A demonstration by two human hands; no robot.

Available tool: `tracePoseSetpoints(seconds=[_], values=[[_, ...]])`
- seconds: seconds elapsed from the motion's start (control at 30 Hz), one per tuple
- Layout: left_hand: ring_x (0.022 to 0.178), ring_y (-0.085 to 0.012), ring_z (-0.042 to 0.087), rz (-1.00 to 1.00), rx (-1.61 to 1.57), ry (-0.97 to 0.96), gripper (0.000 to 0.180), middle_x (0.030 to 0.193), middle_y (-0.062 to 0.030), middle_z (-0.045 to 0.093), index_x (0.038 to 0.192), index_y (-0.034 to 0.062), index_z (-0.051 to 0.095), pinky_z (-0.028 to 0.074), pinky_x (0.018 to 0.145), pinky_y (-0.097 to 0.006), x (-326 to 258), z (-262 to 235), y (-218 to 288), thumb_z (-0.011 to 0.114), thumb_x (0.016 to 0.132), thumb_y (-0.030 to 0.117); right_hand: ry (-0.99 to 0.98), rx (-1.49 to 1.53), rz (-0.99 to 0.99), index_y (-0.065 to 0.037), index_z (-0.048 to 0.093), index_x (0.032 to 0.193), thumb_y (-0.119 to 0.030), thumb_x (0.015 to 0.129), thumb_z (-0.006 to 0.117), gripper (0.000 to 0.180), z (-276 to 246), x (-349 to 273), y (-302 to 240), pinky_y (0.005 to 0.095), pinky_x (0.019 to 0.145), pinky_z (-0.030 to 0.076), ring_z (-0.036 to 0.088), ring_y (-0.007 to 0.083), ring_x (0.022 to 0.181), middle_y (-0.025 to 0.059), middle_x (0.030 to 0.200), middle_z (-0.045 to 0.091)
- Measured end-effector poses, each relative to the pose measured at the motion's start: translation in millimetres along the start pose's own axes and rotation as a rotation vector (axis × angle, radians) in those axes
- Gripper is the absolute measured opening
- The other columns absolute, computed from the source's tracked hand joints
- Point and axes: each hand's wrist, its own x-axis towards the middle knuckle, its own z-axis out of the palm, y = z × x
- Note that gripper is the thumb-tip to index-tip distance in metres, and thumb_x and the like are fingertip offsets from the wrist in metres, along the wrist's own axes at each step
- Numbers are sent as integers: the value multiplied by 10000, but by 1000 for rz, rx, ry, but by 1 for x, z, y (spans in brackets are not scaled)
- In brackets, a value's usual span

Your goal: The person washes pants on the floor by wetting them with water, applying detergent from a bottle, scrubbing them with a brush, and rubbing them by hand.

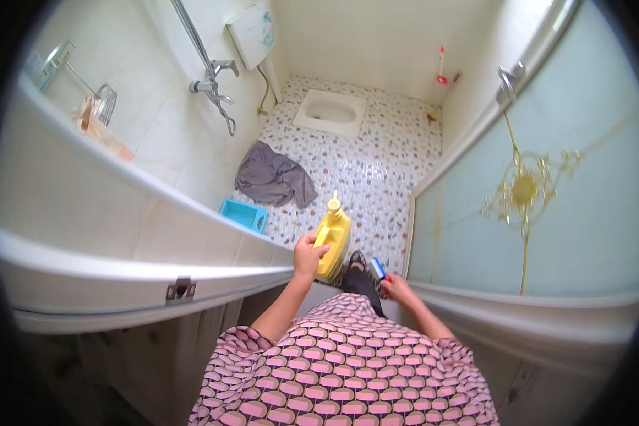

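In my left hand (307, 256) is a big yellow jug (334, 245), gripped by its side handle, with a pale pump top (334, 204) pointing away from me. The fingers wrap round the handle. My right hand (397, 290) is closed on a small scrub brush (378, 268) with a red handle and a blue and white head. Both things are held in front of my body, above the doorway floor. One of my shoes (358, 260) shows between them.
Ahead lies a pebble-patterned floor (376, 170) with a squat toilet (330, 112) at the far end. A grey cloth (273, 176) and a blue plastic basket (243, 215) lie along the left wall. A frosted glass door (468, 234) stands at right, a white door frame (142, 263) at left.
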Motion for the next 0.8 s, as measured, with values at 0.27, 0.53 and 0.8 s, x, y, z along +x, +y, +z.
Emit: tracePoseSetpoints(seconds=[0.27, 0.53, 0.8], values=[[574, -146, 549, -300, 113, 208, 283, 725, -63, 607, 921, -22, 592, 446, 541, -275, 154, 26, -41, 687, 654, -26, 78, 53, 37, -54, 515, 786, -132, 850, 483, 105, -90, 99, -28, 266, 416, 375, 489, 129, 461, 24, 585, 534], [567, -156, 547, -273, -120, 635, 223, 700, -73, 583, 866, -42, 563, 416, 509, -288, 243, -2, -61, 635, 655, -46, 50, 57, 240, -77, 518, 858, -142, 861, 503, 66, -138, 155, -73, 271, 408, 378, 480, 126, 454, 27, 596, 539], [568, -194, 554, -455, -161, 777, 280, 722, -100, 583, 876, -37, 552, 441, 530, -308, 292, -42, -116, 652, 618, 4, 12, 101, 478, -62, 518, 871, -112, 832, 511, 63, -164, 272, -129, 264, 369, 336, 439, 132, 415, 69, 598, 529]])
